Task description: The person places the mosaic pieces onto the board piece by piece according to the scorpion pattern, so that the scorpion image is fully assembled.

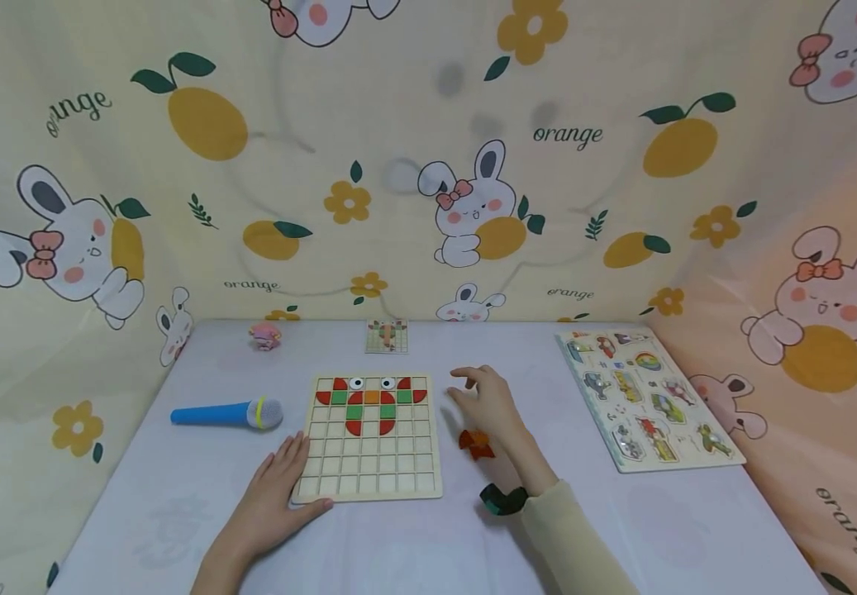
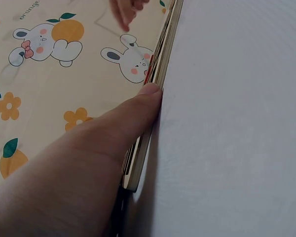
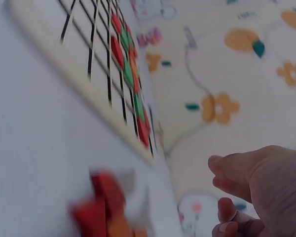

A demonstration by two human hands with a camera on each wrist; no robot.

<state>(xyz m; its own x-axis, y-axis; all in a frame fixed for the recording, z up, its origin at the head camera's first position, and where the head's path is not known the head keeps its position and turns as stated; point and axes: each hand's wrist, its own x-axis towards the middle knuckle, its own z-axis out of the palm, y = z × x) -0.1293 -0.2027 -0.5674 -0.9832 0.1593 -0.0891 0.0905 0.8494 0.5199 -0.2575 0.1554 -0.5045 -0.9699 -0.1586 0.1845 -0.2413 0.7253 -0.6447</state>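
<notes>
A square wooden grid board lies on the white table, its upper rows holding red, green and orange tiles and two eye tiles. My left hand rests against its lower left corner, fingers extended along the left side; in the left wrist view the thumb touches the board's edge. Just right of the board, my right hand hovers with bent fingers, thumb and forefinger apart, nothing visible between them. Below it sits a small heap of red and orange pieces, blurred in the right wrist view.
A small patterned card lies behind the board. To the left are a blue toy microphone and a pink toy. A picture puzzle board lies at the right. Beside the right sleeve is a dark green item, unclear.
</notes>
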